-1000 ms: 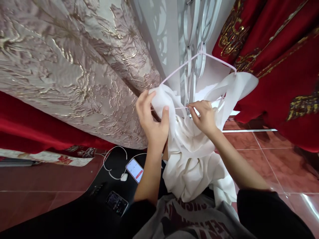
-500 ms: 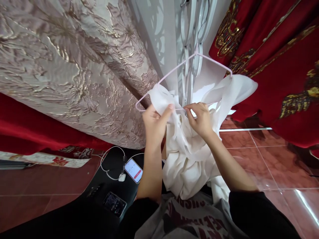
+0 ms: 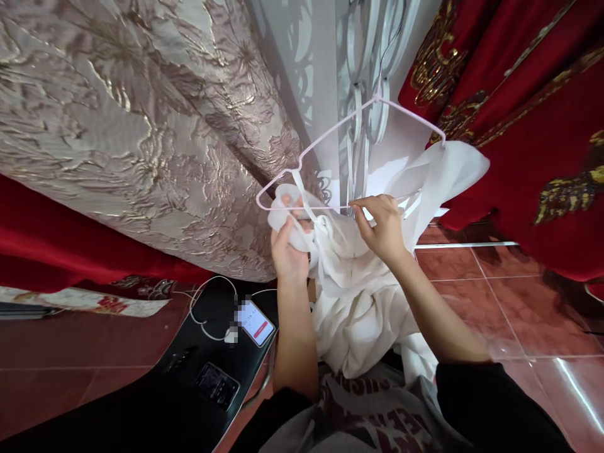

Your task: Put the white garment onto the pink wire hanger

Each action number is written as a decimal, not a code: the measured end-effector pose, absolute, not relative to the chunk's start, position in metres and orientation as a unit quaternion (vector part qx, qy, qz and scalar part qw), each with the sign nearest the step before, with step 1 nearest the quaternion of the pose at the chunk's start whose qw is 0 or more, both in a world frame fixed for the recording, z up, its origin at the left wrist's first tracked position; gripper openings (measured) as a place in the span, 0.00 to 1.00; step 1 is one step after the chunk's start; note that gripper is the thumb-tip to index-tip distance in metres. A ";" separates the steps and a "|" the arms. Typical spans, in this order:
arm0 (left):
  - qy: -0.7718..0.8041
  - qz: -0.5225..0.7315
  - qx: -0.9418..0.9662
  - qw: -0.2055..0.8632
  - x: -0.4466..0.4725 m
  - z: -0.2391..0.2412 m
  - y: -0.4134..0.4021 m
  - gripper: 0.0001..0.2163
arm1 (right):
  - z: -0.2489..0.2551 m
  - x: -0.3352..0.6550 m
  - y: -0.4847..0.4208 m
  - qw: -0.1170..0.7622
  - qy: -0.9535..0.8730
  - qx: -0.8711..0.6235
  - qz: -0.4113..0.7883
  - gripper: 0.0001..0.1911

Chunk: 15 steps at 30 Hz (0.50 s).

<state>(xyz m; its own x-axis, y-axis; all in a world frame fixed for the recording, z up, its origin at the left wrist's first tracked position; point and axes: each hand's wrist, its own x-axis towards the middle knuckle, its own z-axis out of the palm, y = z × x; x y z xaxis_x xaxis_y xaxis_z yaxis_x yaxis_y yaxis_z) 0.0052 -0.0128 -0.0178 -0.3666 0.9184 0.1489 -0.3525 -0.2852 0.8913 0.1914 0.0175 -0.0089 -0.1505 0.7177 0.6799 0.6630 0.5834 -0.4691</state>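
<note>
A pale pink wire hanger [image 3: 330, 129] hangs in front of me with a white garment [image 3: 358, 296] partly on it. The garment's right shoulder drapes over the hanger's right end [image 3: 443, 163]. My left hand [image 3: 289, 242] is closed on the bunched left shoulder of the white fabric, just below the hanger's left corner, where a thin strap loops over the wire. My right hand [image 3: 383, 225] pinches the hanger's bottom bar near its middle. The rest of the garment falls down to my lap.
A cream and gold brocade cloth [image 3: 141, 126] hangs at left. Red garments with gold embroidery [image 3: 528, 126] hang at right. A black stool [image 3: 202, 365] below holds two phones [image 3: 257, 323] and a white cable [image 3: 202, 314]. The floor is red tile [image 3: 519, 302].
My left hand has dropped below the hanger's left corner, pulling the bunched fabric down off it, so the corner now shows bare with a strap over it. My right hand stays on the bar.
</note>
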 end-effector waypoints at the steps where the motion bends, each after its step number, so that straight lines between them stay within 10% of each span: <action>1: 0.399 0.707 0.359 0.461 0.014 -0.013 -0.012 0.19 | -0.009 0.191 0.017 0.466 -0.758 -0.456 0.030 0.15; 15: 0.582 0.717 0.342 0.173 0.030 -0.023 -0.017 0.11 | -0.011 0.193 0.018 0.479 -0.757 -0.444 0.023 0.14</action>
